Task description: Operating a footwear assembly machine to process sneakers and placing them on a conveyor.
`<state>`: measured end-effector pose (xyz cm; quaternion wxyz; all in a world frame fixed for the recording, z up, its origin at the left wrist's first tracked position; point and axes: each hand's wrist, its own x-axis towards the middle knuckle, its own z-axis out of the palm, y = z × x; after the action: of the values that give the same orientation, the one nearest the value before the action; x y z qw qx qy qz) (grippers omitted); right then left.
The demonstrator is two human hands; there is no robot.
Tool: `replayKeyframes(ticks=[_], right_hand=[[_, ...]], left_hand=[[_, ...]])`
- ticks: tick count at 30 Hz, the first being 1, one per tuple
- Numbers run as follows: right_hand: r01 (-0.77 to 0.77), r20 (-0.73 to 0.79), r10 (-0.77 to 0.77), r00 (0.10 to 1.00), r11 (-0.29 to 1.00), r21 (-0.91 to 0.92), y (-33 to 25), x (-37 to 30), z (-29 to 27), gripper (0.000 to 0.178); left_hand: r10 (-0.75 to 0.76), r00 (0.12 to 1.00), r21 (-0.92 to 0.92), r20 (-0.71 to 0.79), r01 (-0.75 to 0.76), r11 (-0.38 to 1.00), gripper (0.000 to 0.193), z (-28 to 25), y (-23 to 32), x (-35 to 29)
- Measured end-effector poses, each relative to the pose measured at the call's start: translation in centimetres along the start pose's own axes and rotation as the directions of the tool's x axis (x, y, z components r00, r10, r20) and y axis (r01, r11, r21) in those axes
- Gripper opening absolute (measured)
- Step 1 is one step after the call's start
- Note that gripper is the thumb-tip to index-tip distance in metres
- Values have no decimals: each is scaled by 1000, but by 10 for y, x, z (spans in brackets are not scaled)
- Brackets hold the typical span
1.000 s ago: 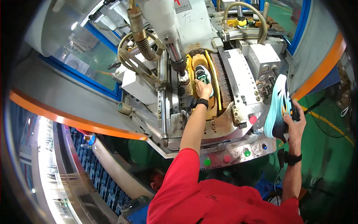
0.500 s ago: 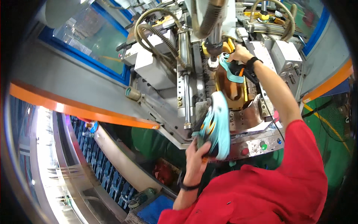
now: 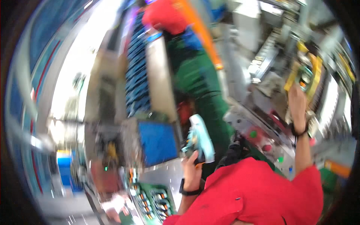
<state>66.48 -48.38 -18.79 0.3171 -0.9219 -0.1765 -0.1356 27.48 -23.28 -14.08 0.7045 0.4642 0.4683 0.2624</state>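
The left grip [image 3: 192, 175] is curled snugly around a pale-blue shoe [image 3: 203, 141].

Over at one o'clock from the worker [image 3: 258, 193] stands the machine [image 3: 273, 83], with a shoe [image 3: 306, 77] in it between two side plates [image 3: 317, 73], the right hand [image 3: 297, 101] at its near end. A button panel [image 3: 243, 128] runs along the machine's near edge. Toward ten, the left hand [image 3: 191, 174] has another shoe [image 3: 203, 141]; beyond it lies a mat [image 3: 157, 143], then the conveyor [image 3: 137, 84]. At eleven, farther off, there's a co-worker [image 3: 165, 15], with floor [image 3: 200, 84] between conveyor and machine.
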Motion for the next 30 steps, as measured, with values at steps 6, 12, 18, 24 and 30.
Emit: replayKeyframes(ticks=[6,12,18,24,30], right_hand=[[276,303,-328,895,940,203,-29,-140,110,8],[392,274,-501,821,843,368,23,-158,188,5],[353,263,-386,884,921,166,-12,-141,176,16],[550,-12,-758,652,463,695,-304,-43,146,19],[609,-176,-951,254,16,793,-674,-114,78,24]], left_hand=[[294,929,456,226,-367,810,22,-28,-52,-39],[-339,932,-591,-131,201,781,26,-61,-46,-81],[-333,875,-724,-352,-29,690,19,-133,-52,-94],[-329,747,-674,-578,-209,709,25,-242,-61,-73],[-203,652,-553,-730,-390,736,24,-393,-74,-31]])
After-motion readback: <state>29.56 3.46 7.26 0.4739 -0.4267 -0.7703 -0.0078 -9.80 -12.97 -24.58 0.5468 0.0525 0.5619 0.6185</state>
